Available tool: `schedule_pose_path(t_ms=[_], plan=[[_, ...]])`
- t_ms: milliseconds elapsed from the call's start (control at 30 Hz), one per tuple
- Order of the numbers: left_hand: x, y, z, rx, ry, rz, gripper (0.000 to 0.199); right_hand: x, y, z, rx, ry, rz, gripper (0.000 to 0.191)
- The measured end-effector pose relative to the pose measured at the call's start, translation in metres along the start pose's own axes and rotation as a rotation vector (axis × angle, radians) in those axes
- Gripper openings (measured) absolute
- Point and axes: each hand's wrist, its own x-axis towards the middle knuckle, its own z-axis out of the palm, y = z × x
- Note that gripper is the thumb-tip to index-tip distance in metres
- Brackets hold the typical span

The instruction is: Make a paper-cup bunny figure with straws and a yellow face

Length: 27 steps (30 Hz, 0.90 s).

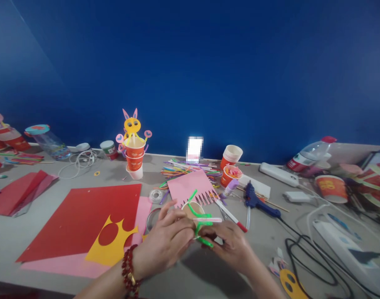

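Note:
Low in the middle of the head view, my left hand [169, 234] is closed around a paper cup [193, 207], with a red bead bracelet at the wrist. Much of the cup is hidden behind the fingers. Bent green pipe cleaners [200, 215] stick out over its rim and side. A pale stick with a reddish line [210, 219] lies across the cup's mouth. From the other side my right hand [229, 245] pinches at the cup's edge, its fingertips on a lower green pipe cleaner [205, 241].
Pink fringed paper [190, 187] and loose pipe cleaners lie behind the hands. Right are a blue glue gun [260, 201], its cord and a marker [232, 216]. Left are red sheets [84, 216], cut yellow paper [107, 249] and a stacked-cup bunny figure [134, 153].

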Motion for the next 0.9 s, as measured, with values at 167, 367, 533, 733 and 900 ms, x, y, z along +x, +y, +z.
schedule_pose_path(t_ms=[167,367,533,733,900], plan=[[0.0,-0.001,-0.002,0.01,0.034,-0.002,0.01,0.003,-0.004,-0.002,-0.027,0.048,-0.045,0.01],[-0.012,-0.01,0.0,-0.329,0.201,-0.137,0.01,-0.001,-0.001,-0.003,-0.006,0.018,0.024,0.014],[-0.013,-0.017,0.005,-0.819,0.35,-0.55,0.009,-0.003,0.006,-0.003,0.088,-0.013,0.103,0.022],[-0.008,-0.016,0.008,-1.021,0.353,-0.656,0.018,-0.003,0.008,0.0,0.173,0.022,0.162,0.026],[-0.013,-0.016,0.009,-1.011,0.323,-0.745,0.021,-0.004,0.008,0.004,0.248,0.056,0.185,0.018]])
